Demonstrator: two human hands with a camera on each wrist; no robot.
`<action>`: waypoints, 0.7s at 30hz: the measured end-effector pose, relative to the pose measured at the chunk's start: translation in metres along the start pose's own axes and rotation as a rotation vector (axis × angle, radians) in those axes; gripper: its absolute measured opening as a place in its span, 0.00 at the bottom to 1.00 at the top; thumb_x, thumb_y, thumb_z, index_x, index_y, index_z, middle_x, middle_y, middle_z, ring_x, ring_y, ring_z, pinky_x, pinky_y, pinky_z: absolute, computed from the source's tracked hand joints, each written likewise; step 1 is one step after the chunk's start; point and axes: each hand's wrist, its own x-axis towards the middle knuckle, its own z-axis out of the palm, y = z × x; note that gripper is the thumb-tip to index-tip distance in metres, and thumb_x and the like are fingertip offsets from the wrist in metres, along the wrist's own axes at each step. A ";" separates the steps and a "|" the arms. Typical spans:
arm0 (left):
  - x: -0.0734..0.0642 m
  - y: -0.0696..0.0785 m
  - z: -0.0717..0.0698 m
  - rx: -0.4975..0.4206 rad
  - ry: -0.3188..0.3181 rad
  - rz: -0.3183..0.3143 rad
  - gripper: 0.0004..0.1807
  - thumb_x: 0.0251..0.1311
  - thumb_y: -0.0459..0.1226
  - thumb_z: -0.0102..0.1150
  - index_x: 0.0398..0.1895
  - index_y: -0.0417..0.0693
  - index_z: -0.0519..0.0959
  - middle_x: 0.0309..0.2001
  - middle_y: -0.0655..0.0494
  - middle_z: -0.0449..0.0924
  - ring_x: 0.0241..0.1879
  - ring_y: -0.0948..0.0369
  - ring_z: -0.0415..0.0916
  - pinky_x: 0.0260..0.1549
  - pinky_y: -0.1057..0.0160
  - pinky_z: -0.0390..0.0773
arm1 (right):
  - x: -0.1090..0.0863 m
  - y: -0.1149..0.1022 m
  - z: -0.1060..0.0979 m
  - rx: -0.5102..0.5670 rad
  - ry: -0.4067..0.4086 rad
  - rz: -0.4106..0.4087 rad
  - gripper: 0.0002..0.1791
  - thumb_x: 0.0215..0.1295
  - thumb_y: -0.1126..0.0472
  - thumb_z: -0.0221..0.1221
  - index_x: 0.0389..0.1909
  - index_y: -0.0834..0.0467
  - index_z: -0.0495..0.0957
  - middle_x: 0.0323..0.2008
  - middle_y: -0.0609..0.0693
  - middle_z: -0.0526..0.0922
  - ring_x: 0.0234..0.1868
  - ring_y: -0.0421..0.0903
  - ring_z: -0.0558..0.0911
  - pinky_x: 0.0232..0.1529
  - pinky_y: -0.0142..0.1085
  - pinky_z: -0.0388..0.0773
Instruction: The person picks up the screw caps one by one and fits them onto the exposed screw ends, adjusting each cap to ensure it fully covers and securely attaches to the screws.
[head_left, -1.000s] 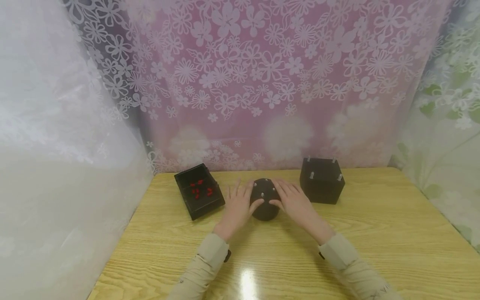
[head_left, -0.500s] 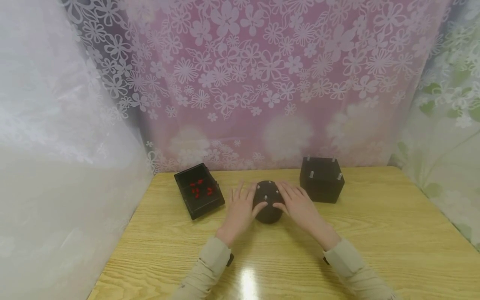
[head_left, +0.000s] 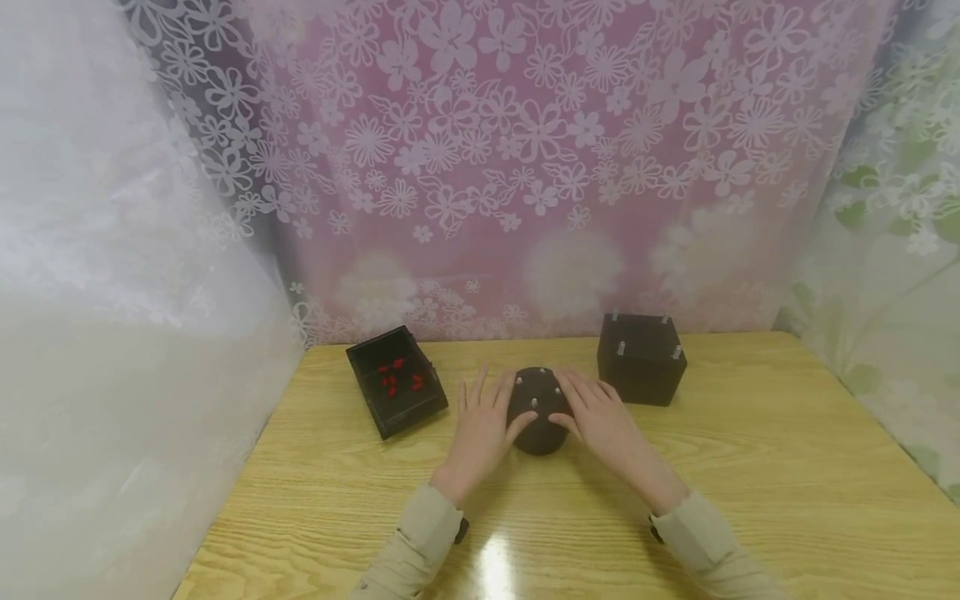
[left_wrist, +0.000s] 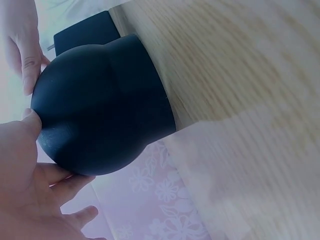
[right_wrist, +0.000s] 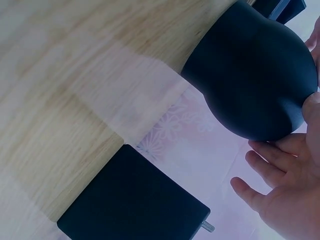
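Observation:
A black rounded block (head_left: pixel 537 432) with a bulbous body, a narrower cylindrical base and several short metal studs on top stands on the table between both hands. My left hand (head_left: pixel 480 425) holds its left side, the thumb toward the front and the fingers around the far side. From the right, my right hand (head_left: pixel 603 421) grips it the same way. In the left wrist view the block (left_wrist: pixel 95 110) shows a smooth matte surface above its base. The right wrist view has the fingertips of the right hand (right_wrist: pixel 295 175) against the bulge, with the little finger held away.
A black cube-like block (head_left: pixel 643 371) with metal studs at its top corners stands at the back right. To the left lies an open black tray (head_left: pixel 408 417) with small red pieces in it. Floral curtain (head_left: pixel 480 167) hangs behind the wooden table (head_left: pixel 750 467).
Both hands and the rounded block have shifted slightly toward me and to the right. The tray and the cube-like block stay in place.

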 end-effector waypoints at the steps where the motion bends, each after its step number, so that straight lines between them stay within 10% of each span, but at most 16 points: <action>1: -0.001 0.000 0.000 0.001 -0.002 0.001 0.40 0.73 0.59 0.48 0.78 0.44 0.59 0.75 0.48 0.65 0.78 0.41 0.49 0.72 0.30 0.48 | -0.001 0.000 0.000 0.001 0.008 -0.002 0.46 0.75 0.33 0.32 0.73 0.68 0.63 0.63 0.66 0.76 0.63 0.61 0.77 0.58 0.61 0.76; 21: -0.015 0.007 0.000 -0.015 0.018 0.010 0.42 0.72 0.59 0.49 0.79 0.43 0.58 0.75 0.49 0.64 0.78 0.41 0.48 0.71 0.30 0.50 | -0.012 -0.011 -0.008 -0.027 0.033 -0.014 0.45 0.76 0.34 0.32 0.72 0.69 0.65 0.63 0.65 0.76 0.63 0.61 0.77 0.59 0.60 0.75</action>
